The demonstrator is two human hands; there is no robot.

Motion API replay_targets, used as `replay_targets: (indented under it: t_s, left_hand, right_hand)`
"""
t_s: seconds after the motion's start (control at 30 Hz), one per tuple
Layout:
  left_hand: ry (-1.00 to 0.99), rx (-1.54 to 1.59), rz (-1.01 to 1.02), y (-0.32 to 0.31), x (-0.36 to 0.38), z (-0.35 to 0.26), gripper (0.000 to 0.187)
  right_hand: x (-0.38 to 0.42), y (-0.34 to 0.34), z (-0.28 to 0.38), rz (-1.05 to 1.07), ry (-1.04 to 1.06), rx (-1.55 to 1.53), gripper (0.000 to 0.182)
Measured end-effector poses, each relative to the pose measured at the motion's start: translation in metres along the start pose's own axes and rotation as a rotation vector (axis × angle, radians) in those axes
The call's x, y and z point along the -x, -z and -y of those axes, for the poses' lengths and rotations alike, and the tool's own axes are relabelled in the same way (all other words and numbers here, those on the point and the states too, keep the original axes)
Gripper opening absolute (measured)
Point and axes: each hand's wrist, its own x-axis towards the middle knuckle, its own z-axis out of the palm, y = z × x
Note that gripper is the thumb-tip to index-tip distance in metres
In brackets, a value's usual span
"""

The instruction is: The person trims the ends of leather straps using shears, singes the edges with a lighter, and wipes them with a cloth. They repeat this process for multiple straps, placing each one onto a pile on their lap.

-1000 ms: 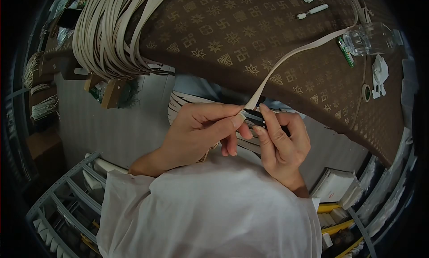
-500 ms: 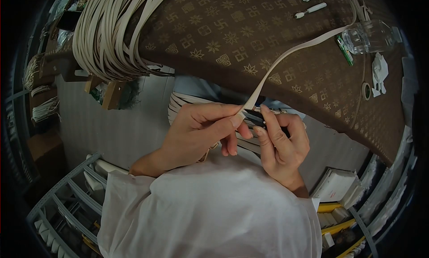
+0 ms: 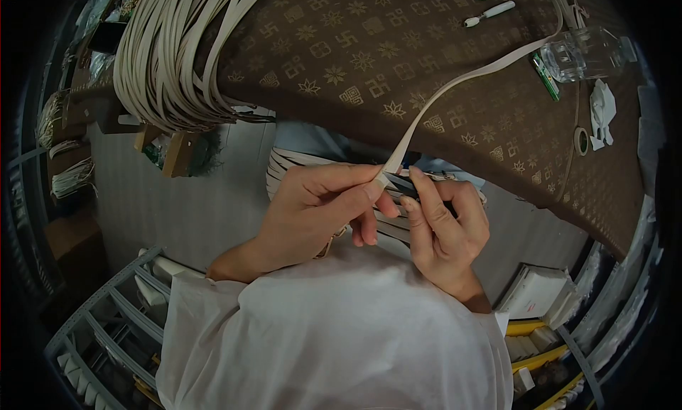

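My left hand [image 3: 320,204] pinches the end of a flat beige strap [image 3: 455,89] between thumb and forefinger, its other fingers curled loosely beneath. The strap runs up from there across the table to the far right. Close beside it, my right hand [image 3: 451,225] is closed around a small dark tool with a narrow tip [image 3: 403,186]; the tip points at the strap end, right by my left thumb. The fingers hide most of the tool, and I cannot tell its kind. Both hands are in front of my body, below the table edge.
A brown patterned cloth [image 3: 334,51] covers the table. A thick bundle of beige straps [image 3: 167,62] hangs over its left side. On the right lie a clear bottle [image 3: 586,55], a tape roll [image 3: 582,141], crumpled tissue [image 3: 602,112] and a white-handled tool [image 3: 494,12]. A metal rack [image 3: 106,303] stands lower left.
The right hand and its dark tool have shifted slightly left, closer to the strap end. My left hand keeps its pinch in nearly the same place.
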Motion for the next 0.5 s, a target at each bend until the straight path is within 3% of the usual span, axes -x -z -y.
replay_targets:
  t_s: [0.17, 0.23, 0.5]
  left_hand:
    - [0.000, 0.016, 0.022, 0.0000, 0.0010, -0.0027, 0.026]
    - [-0.003, 0.033, 0.036, -0.0002, 0.0013, -0.0053, 0.026]
    - [-0.006, 0.035, 0.021, 0.0017, 0.0007, -0.0026, 0.025]
  right_hand:
    - [0.0001, -0.0023, -0.0014, 0.014, -0.091, -0.170, 0.034]
    - [-0.0043, -0.0032, -0.0022, -0.042, -0.263, -0.360, 0.032]
    - [-0.0047, 0.0027, -0.0004, -0.015, -0.078, -0.170, 0.034]
